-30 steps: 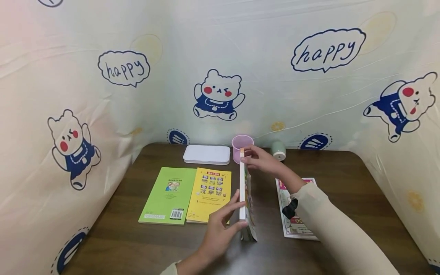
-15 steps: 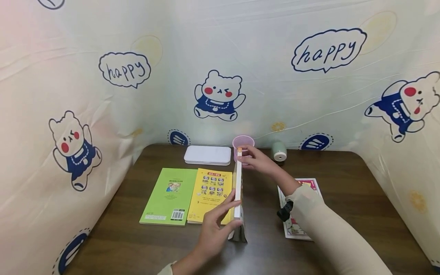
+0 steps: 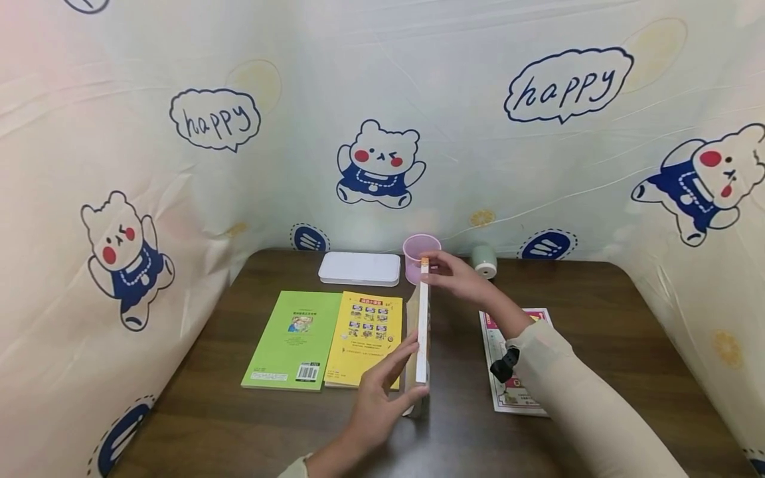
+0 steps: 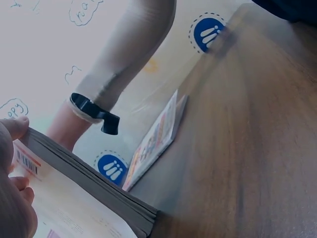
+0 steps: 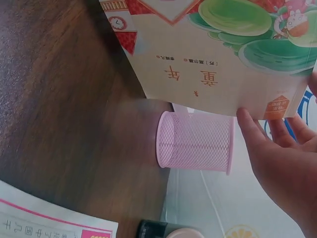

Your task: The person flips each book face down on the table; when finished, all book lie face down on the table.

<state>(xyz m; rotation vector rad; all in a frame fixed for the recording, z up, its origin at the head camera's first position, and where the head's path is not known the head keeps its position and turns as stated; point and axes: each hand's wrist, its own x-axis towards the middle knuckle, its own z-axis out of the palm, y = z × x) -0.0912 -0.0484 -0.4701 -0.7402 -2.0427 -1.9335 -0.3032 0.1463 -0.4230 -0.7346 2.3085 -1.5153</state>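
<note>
The curtain reads "happy". A book stands on edge on the table, left hand fingers clamped on its near end, right hand fingers pinching its far end.

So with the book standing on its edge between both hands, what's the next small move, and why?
Probably tip the book left and lay it flat beside the yellow book. The left hand and right hand hold its ends, it stands upright on the table, and bare wood shows there.

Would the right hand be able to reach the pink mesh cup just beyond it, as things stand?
Probably yes: the pink mesh cup stands just behind the right hand with nothing between, but that hand is holding the upright book.
</note>
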